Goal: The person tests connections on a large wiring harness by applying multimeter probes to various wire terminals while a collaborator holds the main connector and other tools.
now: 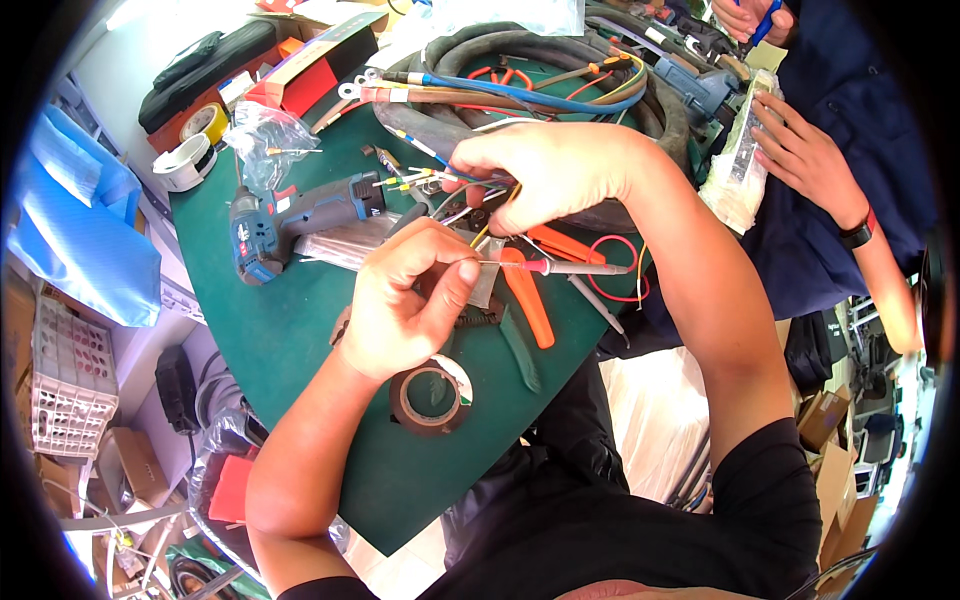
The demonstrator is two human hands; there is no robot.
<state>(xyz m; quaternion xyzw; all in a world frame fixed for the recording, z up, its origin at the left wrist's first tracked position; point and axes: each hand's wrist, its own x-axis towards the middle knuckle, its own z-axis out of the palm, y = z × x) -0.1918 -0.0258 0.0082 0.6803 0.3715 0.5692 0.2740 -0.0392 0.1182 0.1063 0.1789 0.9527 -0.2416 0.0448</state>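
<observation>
My left hand [405, 300] is closed in a pinch, thumb against forefinger. The thin metal tip of a red and grey test probe [575, 267] runs in at these fingertips. Just beyond, my right hand [550, 175] curls down over a bundle of thin wires [465, 185], several with pale ferrule-like ends pointing left. A yellow wire [480, 238] comes down between the two hands; the fingers hide much of the bundle. Below lie orange-handled pliers [528, 300] and a green-handled tool [520, 350]. A roll of brown tape [428, 400] sits beside my left wrist.
A blue cordless drill [265, 230] lies left on the green table [270, 320]. Thick black cable [470, 45] coils at the back, with lugged wires [400, 90] over it. At right, another person's hand [810, 160] rests on a wrapped block [745, 165]; their other hand [755, 20] holds a blue-handled tool.
</observation>
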